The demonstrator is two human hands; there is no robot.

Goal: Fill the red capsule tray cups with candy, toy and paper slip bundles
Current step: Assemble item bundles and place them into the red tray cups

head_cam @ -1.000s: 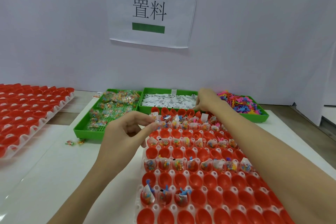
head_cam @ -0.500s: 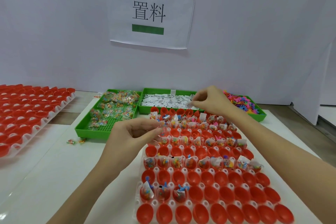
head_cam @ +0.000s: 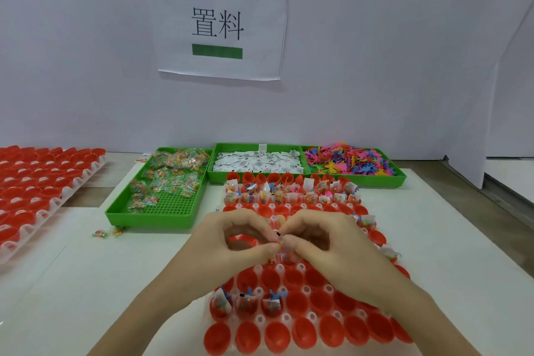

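A pale lilac-white wall (head_cam: pixel 375 52) fills the upper half of the view, evenly lit. A white paper sign (head_cam: pixel 219 23) hangs on it, printed with two black characters, with one green bar above them and one below. Below the sign lies a white tabletop (head_cam: pixel 72 269). Right of the sign a white panel (head_cam: pixel 514 81) leans against the wall.

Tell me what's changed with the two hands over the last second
The right hand drew back from the far green tray of paper slips to the middle of the red capsule tray. The left hand moved in to meet it, and both now pinch a small candy bundle together. The three green trays and filled cups stayed put.
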